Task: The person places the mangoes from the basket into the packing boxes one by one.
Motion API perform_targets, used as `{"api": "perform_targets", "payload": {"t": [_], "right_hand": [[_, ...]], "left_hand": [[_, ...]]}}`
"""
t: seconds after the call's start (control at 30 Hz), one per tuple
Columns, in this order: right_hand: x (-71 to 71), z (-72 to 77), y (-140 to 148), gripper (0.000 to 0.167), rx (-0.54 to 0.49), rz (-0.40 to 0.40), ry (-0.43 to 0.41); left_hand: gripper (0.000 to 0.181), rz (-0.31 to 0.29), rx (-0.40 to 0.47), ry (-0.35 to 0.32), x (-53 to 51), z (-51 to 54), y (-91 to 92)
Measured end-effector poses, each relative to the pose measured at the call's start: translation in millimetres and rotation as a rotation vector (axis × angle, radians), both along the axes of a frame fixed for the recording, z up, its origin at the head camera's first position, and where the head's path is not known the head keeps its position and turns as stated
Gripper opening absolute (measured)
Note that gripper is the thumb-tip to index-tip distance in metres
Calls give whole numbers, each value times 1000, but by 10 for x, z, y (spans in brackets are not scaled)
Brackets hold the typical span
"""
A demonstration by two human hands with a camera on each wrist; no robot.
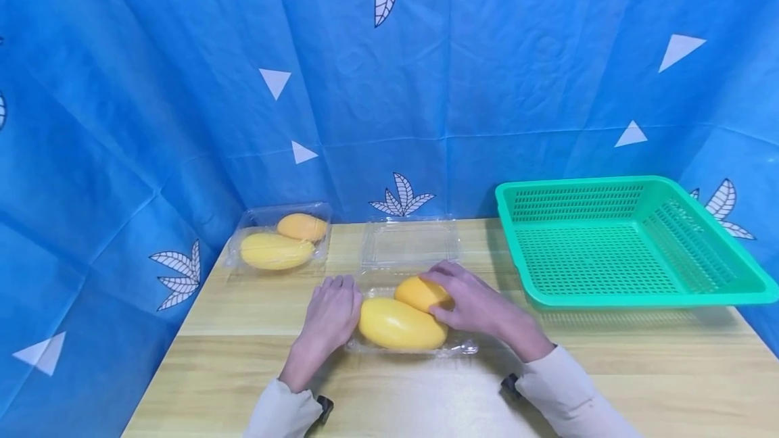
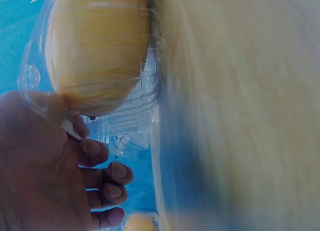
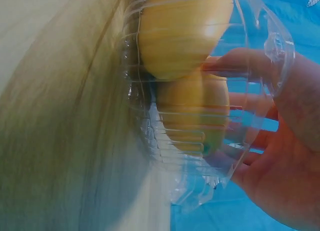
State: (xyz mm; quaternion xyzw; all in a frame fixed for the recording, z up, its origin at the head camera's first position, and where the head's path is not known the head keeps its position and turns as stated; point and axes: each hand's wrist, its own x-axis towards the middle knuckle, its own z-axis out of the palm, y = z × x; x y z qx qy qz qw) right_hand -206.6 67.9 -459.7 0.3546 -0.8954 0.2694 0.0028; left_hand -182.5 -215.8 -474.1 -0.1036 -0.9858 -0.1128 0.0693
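Note:
A clear plastic clamshell box point(image 1: 459, 347) lies with its lid point(image 1: 410, 245) folded back on the wooden table. Inside it, a large smooth yellow oval fruit point(image 1: 402, 324) is at the front, and a smaller orange-yellow mango point(image 1: 420, 293) touches it from behind. My left hand point(image 1: 331, 313) pinches the box's left rim; in the left wrist view the rim passes between thumb and forefinger. From the right, my right hand point(image 1: 471, 299) grips the mango, its thumb at the near side and its fingers at the far side, seen through the clear wall in the right wrist view.
At the back left stands another clear box point(image 1: 325, 211) holding a yellow oval fruit point(image 1: 274, 252) and a mango point(image 1: 302, 227). A green perforated plastic basket point(image 1: 596, 299) occupies the right side. Blue patterned cloth point(image 1: 389, 86) hangs behind the table's back edge.

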Motion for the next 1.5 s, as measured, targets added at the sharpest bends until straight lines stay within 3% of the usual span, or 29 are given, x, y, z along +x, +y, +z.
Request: {"api": "perform_targets", "payload": {"t": [0.3, 0.5, 0.67, 0.8, 0.93, 1.03, 1.3, 1.5], "right_hand": [[-57, -5, 40, 49, -39, 2, 22], [-163, -41, 73, 26, -248, -71, 74], [-234, -67, 81, 25, -431, -188, 68], [-277, -110, 83, 39, -587, -348, -76], [-322, -148, 108, 57, -715, -484, -324], [-350, -162, 137, 63, -744, -535, -478], [-410, -193, 178, 71, -837, -524, -782], [-458, -273, 197, 65, -911, -487, -893]], "left_hand": [[28, -1, -1, 15, -3, -1, 2], [29, -4, 0, 13, 14, 3, 7], [28, 0, 2, 6, 13, 6, 10], [27, 3, -4, 5, 2, 5, 4], [27, 3, -10, 7, -7, 8, 4], [27, 7, -11, 2, -11, 9, 5], [27, 15, -2, -5, -2, 18, 9], [27, 15, -4, -1, -1, 12, 14]]}}
